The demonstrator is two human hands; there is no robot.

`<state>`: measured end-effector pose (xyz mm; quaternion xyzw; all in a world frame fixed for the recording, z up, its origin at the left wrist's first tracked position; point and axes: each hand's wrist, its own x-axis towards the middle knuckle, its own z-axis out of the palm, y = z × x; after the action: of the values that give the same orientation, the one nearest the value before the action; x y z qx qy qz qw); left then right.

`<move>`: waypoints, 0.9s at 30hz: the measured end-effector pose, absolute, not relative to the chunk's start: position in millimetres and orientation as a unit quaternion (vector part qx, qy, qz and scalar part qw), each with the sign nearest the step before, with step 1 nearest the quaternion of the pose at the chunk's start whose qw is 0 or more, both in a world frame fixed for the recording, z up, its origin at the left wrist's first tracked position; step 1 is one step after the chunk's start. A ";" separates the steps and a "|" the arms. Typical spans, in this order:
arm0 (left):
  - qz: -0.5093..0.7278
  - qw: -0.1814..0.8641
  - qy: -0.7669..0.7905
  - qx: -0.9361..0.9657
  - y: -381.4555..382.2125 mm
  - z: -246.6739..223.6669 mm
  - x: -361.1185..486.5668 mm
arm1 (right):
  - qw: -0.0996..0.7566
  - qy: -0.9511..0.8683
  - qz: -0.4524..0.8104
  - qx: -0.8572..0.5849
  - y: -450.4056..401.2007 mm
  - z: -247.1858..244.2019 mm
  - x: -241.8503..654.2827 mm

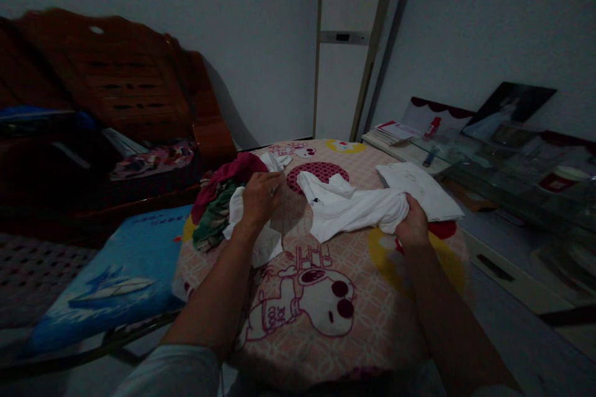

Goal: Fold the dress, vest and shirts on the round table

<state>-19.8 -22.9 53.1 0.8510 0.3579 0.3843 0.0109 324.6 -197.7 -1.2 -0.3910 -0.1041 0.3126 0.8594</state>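
Note:
My right hand (412, 223) is closed on one end of a small white shirt (356, 208), which stretches leftward across the tablecloth with its sleeves and a small dark mark at the far end. My left hand (263, 198) hovers between that shirt and a heap of clothes, fingers loosely bent and apart, with nothing visible in it. In the heap are a dark red garment (228, 177), a green patterned garment (216, 217) and white cloth (267, 245) partly hidden behind my left forearm. Behind my right hand lies a folded white garment (421, 189).
A round table wears a pink cartoon-print tablecloth (372, 347). To the left stand a blue stool-like seat (135, 260) and a wooden bench (116, 74) with cloth on it. On the right, a glass-topped cabinet (503, 167) holds papers, a framed photo and small items.

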 end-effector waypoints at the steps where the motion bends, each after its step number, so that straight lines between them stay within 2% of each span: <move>1: 0.334 0.009 0.362 0.870 -21.1 49.4 -18.4 | 0.860 -0.103 0.314 -0.389 -197.9 -1.4 324.7; 3: 0.261 -0.006 0.392 0.882 -15.0 44.4 -21.4 | 0.860 -0.109 0.314 -0.386 -198.3 -2.0 324.8; 5: 0.239 -0.018 0.448 0.862 -6.7 43.6 -31.7 | 0.860 -0.116 0.311 -0.388 -198.5 -1.8 324.5; 9: 0.278 -0.024 0.531 0.800 9.0 49.2 -57.6 | 0.859 -0.104 0.303 -0.400 -198.5 2.2 320.6; 15: 0.271 0.020 0.546 0.792 16.7 45.4 -66.4 | 0.864 -0.094 0.283 -0.406 -198.1 4.4 316.0; 19: 0.352 0.009 0.547 0.759 12.9 42.6 -57.9 | 0.861 -0.133 0.278 -0.404 -198.2 1.0 317.5; 22: 0.436 -0.022 0.490 0.754 0.9 44.5 -41.0 | 0.859 -0.128 0.270 -0.416 -198.8 2.2 315.3; 24: 0.456 0.020 0.427 0.781 -10.5 43.4 -24.0 | 0.858 -0.117 0.265 -0.424 -199.5 4.7 312.5; 27: 0.399 0.162 0.385 0.817 -25.6 33.9 4.8 | 0.860 -0.115 0.259 -0.424 -200.7 8.0 309.0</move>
<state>4.8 -25.6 33.9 0.8165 0.3851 0.3985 0.1619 309.0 -200.7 8.0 -0.4237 -0.1146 0.2591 0.8604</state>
